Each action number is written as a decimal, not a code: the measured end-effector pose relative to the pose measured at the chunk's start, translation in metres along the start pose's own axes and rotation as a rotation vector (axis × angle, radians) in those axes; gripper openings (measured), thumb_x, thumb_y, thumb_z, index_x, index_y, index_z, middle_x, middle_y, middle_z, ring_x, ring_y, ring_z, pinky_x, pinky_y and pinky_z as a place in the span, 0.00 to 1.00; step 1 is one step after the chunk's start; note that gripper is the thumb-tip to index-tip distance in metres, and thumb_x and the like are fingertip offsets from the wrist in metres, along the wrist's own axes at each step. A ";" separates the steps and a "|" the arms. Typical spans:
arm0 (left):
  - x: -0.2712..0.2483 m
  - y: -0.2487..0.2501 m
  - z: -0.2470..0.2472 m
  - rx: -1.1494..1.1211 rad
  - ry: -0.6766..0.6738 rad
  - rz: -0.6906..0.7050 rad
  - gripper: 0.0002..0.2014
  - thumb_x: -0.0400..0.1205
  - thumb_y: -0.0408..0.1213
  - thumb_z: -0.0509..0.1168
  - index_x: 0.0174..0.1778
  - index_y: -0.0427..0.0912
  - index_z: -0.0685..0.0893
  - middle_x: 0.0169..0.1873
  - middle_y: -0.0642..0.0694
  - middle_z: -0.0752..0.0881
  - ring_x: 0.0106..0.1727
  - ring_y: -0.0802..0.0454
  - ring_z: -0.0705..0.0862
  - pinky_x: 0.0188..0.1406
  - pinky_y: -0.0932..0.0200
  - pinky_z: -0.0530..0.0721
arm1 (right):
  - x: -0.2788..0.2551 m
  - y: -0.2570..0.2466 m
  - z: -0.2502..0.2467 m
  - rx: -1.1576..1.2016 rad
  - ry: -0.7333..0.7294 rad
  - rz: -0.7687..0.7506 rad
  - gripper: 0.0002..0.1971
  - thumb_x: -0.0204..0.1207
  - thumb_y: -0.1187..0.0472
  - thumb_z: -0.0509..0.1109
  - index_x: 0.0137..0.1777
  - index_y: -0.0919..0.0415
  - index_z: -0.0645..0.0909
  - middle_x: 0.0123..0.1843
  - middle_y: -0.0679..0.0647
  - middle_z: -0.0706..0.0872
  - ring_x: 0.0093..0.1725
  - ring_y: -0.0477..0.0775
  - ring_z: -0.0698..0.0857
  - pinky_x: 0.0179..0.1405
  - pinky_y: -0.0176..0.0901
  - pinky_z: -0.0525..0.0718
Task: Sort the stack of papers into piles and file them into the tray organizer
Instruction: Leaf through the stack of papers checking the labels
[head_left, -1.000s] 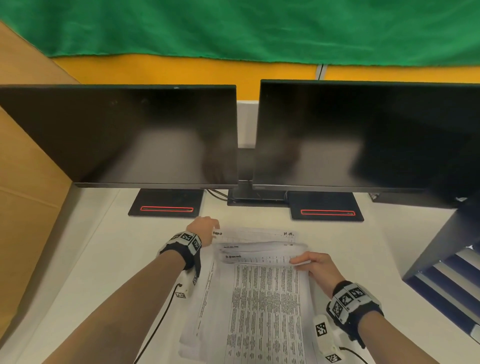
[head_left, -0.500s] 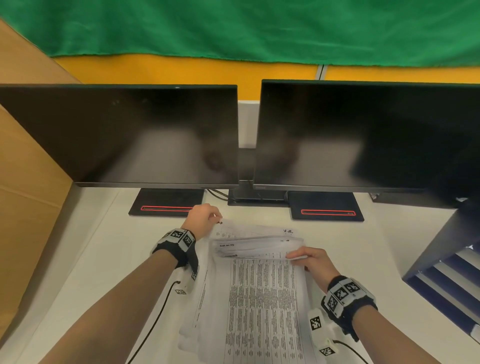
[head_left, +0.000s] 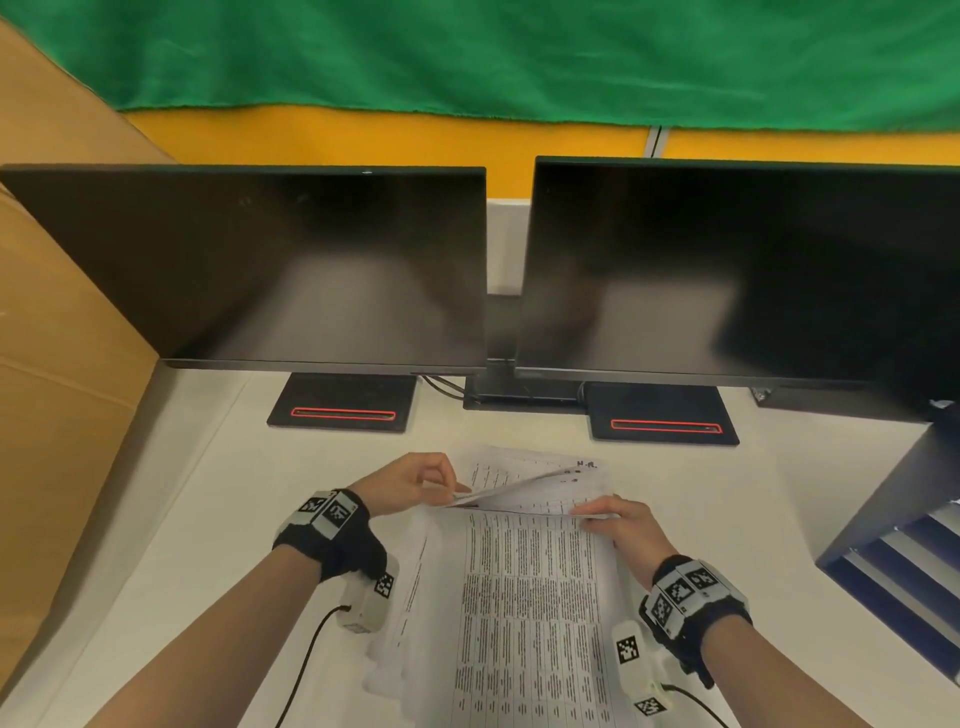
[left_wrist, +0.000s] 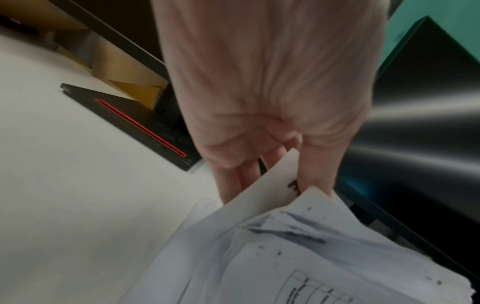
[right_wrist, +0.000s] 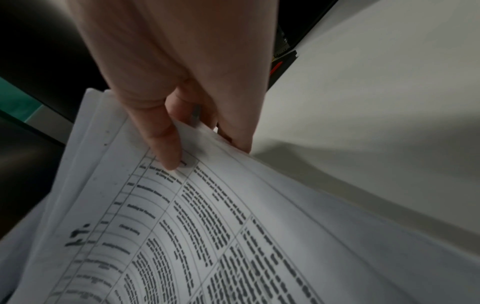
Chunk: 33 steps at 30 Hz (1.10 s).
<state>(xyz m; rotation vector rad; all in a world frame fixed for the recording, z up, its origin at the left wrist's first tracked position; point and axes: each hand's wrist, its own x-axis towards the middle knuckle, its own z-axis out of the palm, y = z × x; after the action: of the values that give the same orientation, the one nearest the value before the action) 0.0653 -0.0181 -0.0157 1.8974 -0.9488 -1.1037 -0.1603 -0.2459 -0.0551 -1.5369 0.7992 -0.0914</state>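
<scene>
A stack of printed papers (head_left: 524, 613) lies lengthwise on the white desk (head_left: 182, 519) in front of me. My left hand (head_left: 410, 480) pinches the far left corner of several lifted sheets (head_left: 524, 483); the left wrist view shows that corner (left_wrist: 275, 181) between thumb and fingers. My right hand (head_left: 621, 522) grips the far right corner of the top printed sheets (right_wrist: 233, 216), thumb on top and fingers underneath. The tray organizer (head_left: 898, 551) stands at the right edge, dark with blue and pale shelves.
Two dark monitors (head_left: 291, 265) (head_left: 737, 270) stand close behind the papers, their flat bases (head_left: 343, 402) (head_left: 662, 413) on the desk. A cardboard panel (head_left: 57, 338) rises at the left. Cables (head_left: 306, 670) trail from my wrists.
Both hands have drawn slightly nearer to me. The left hand has raised its corner, so the lifted sheets now tilt up at the left and fan apart from the stack.
</scene>
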 end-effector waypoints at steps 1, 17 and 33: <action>-0.001 0.000 0.002 0.002 -0.037 -0.024 0.04 0.81 0.34 0.66 0.43 0.46 0.79 0.57 0.47 0.87 0.63 0.52 0.82 0.65 0.58 0.76 | -0.001 -0.001 0.000 0.011 -0.002 0.004 0.10 0.71 0.76 0.72 0.46 0.65 0.90 0.60 0.63 0.86 0.63 0.56 0.80 0.76 0.53 0.66; 0.061 0.028 0.016 0.664 0.088 -0.129 0.19 0.84 0.31 0.55 0.71 0.49 0.73 0.67 0.41 0.71 0.65 0.43 0.75 0.67 0.50 0.75 | -0.013 -0.008 -0.010 0.187 0.029 -0.007 0.12 0.72 0.77 0.70 0.37 0.63 0.92 0.48 0.57 0.92 0.53 0.59 0.88 0.54 0.46 0.84; 0.067 0.030 0.015 0.983 0.203 0.080 0.07 0.81 0.41 0.64 0.46 0.41 0.83 0.47 0.42 0.84 0.52 0.45 0.81 0.51 0.56 0.76 | -0.013 -0.007 -0.010 0.141 0.037 -0.043 0.12 0.70 0.78 0.70 0.37 0.63 0.91 0.45 0.53 0.92 0.51 0.51 0.87 0.51 0.36 0.80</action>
<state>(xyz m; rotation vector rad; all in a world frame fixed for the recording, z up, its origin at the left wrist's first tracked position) 0.0687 -0.0934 -0.0198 2.6180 -1.6023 -0.3606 -0.1727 -0.2482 -0.0417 -1.4228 0.7729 -0.2046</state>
